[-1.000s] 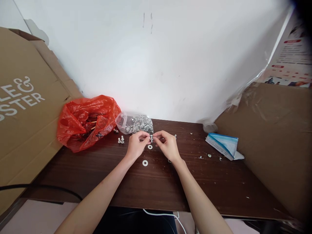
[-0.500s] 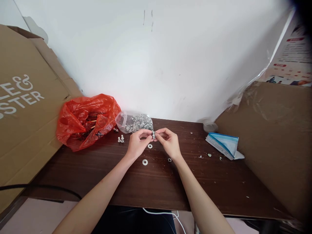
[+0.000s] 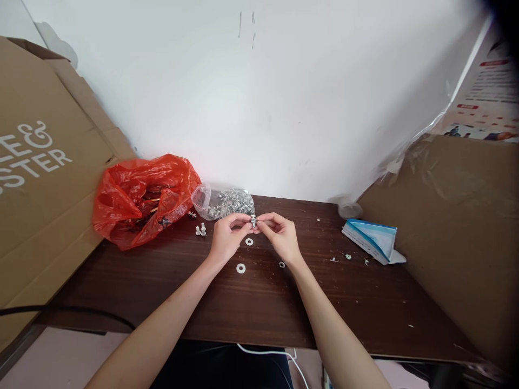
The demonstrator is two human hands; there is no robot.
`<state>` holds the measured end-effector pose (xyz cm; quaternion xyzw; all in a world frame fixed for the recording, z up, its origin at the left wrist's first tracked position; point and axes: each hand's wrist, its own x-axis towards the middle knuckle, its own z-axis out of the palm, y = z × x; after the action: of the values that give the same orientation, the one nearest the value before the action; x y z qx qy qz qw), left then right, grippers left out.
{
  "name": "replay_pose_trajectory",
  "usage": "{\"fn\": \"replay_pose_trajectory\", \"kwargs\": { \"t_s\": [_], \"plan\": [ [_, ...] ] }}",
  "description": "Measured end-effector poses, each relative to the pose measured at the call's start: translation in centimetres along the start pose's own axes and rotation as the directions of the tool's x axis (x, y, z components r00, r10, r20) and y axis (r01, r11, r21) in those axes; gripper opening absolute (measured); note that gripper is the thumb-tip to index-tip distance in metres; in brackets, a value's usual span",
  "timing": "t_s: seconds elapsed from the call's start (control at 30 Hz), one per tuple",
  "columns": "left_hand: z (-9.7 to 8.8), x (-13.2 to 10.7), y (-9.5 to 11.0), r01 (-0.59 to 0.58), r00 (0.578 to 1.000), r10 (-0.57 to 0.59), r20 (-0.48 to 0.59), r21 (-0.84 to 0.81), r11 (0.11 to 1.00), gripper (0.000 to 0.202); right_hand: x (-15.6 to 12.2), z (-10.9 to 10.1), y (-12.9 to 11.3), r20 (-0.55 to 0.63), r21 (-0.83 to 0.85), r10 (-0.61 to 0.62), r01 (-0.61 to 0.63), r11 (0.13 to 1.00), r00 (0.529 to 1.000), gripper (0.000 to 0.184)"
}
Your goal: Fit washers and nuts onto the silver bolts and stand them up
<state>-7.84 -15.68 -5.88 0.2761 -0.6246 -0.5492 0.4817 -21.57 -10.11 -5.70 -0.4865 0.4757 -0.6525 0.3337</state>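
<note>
My left hand (image 3: 227, 237) and my right hand (image 3: 281, 236) meet above the dark wooden table (image 3: 259, 302), both pinched on one small silver bolt (image 3: 253, 220) held between the fingertips. Two flat washers lie on the table just below the hands, one washer (image 3: 249, 241) near the fingers and another washer (image 3: 240, 268) closer to me. A small nut (image 3: 281, 265) rests beside my right wrist. Two short bolts (image 3: 200, 230) stand left of my left hand.
A clear bag of silver hardware (image 3: 225, 202) and a red plastic bag (image 3: 141, 197) sit at the back left. A blue and white packet (image 3: 371, 240) lies at the right. Cardboard sheets (image 3: 44, 178) lean on both sides. A black cable (image 3: 68, 313) crosses the left edge.
Both hands have lifted slightly toward the wall with the bolt still pinched between them. The nut by my right wrist has come into view.
</note>
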Motion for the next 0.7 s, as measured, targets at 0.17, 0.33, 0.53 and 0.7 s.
{"fn": "replay_pose_trajectory", "kwargs": {
  "t_s": [0.17,0.33,0.53,0.7],
  "plan": [
    [0.08,-0.02,0.13,0.007,1.000,-0.006,0.025,-0.035,0.999,0.020,0.09,-0.23,0.20,-0.004,-0.046,-0.018,0.017,0.999,1.000,0.027],
    [0.17,-0.04,0.30,-0.005,1.000,0.005,0.007,-0.111,0.994,0.017,0.04,-0.28,0.19,0.012,-0.148,-0.077,0.078,0.986,0.997,0.022],
    [0.20,-0.06,0.72,-0.012,1.000,0.014,0.024,-0.095,0.995,0.019,-0.08,-0.21,0.17,0.032,-0.206,-0.150,0.154,0.966,0.988,0.019],
    [0.11,0.03,0.44,-0.040,0.999,0.040,-0.004,0.000,0.999,0.019,-0.06,-0.25,0.52,0.038,-0.177,-0.103,0.108,0.978,0.994,0.022]
  ]
}}
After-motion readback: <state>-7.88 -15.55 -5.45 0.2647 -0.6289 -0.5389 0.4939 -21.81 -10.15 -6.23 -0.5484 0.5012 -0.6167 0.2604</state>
